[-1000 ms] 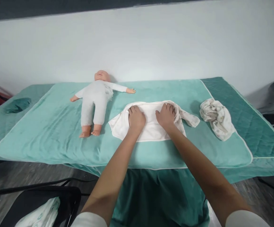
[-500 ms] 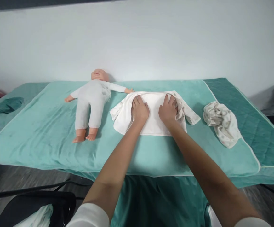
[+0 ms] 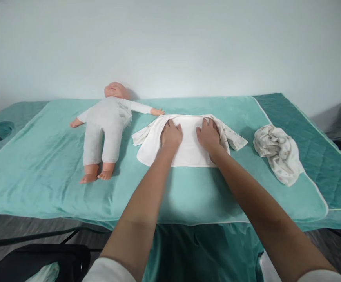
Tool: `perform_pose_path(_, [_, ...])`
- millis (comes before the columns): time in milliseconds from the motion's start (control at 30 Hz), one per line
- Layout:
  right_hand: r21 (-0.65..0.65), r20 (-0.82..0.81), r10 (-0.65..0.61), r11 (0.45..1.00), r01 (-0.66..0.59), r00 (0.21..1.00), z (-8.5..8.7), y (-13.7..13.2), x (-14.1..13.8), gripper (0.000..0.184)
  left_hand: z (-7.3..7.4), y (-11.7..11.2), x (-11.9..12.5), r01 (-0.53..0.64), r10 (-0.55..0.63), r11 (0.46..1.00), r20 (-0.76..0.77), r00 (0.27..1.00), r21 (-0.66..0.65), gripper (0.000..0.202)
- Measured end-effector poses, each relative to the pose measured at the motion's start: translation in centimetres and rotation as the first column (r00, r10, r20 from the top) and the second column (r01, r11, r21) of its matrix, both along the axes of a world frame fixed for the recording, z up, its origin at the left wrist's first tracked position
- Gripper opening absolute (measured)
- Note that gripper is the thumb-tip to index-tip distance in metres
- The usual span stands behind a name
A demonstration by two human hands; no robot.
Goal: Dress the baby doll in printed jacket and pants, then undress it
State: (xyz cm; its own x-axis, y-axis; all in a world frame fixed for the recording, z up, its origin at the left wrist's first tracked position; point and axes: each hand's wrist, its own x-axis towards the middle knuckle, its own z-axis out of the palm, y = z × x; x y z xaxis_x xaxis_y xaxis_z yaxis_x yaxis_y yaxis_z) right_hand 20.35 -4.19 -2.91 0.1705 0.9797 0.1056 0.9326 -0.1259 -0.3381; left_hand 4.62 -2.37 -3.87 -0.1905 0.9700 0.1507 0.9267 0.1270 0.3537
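A small white baby shirt point(image 3: 188, 152) with a faint print lies spread on the bed, its front laid apart and both sleeves out to the sides. My left hand point(image 3: 172, 135) rests inside its left half, fingers apart and against the cloth. Inside the right half lies my right hand point(image 3: 208, 135), with its fingers also spread on the fabric; the outer fingers are partly hidden by the flap. To the left a baby doll point(image 3: 106, 121) in a white cloth body lies on its back, one hand close to the shirt's top edge.
A crumpled printed cloth point(image 3: 278, 154) lies to the right on the turquoise bed cover point(image 3: 49, 156). Behind the bed rises a white wall point(image 3: 170, 47). A black chair point(image 3: 41, 256) stands at the lower left, below the bed's front edge.
The view has shifted slightly, so the doll appears farther left. My hands stay inside the shirt, with only a small shift of the fingers.
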Motion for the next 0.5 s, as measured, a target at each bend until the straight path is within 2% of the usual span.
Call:
perform_pose_path(100, [-0.024, -0.043, 0.042, 0.999, -0.043, 0.998, 0.2, 0.9, 1.5, 0.051, -0.1, 0.4, -0.1, 0.013, -0.013, 1.0, -0.001, 1.0, 0.0, 0.054])
perform_pose_path(200, [0.009, -0.043, 0.094, 0.996, -0.094, 0.995, -0.4, 1.4, 2.2, 0.047, -0.2, 0.6, 0.0, 0.017, -0.017, 0.999, 0.003, 1.0, -0.036, 0.053])
perform_pose_path(267, [0.105, -0.112, 0.179, 0.98, -0.168, 0.977, -0.9, 1.4, 2.2, 0.042, -0.1, 0.5, 0.0, 0.003, -0.003, 0.998, 0.002, 1.0, -0.058, 0.052])
perform_pose_path(367, [0.296, -0.249, 0.364, 0.911, -0.287, 0.898, -0.8, 0.9, 2.5, 0.035, 0.2, 0.3, 0.0, -0.011, 0.011, 0.998, 0.002, 1.0, -0.064, 0.051])
perform_pose_path(433, [0.427, -0.312, 0.41, 0.866, -0.26, 0.857, -0.1, 0.3, 3.5, 0.034, 0.3, 0.2, 0.0, -0.011, 0.012, 0.998, 0.004, 1.0, -0.055, 0.051])
perform_pose_path(500, [0.538, -0.365, 0.368, 0.833, -0.129, 0.855, 0.9, -0.4, 5.3, 0.033, 0.3, 0.2, 0.0, -0.018, 0.018, 0.998, 0.0, 1.0, -0.053, 0.051])
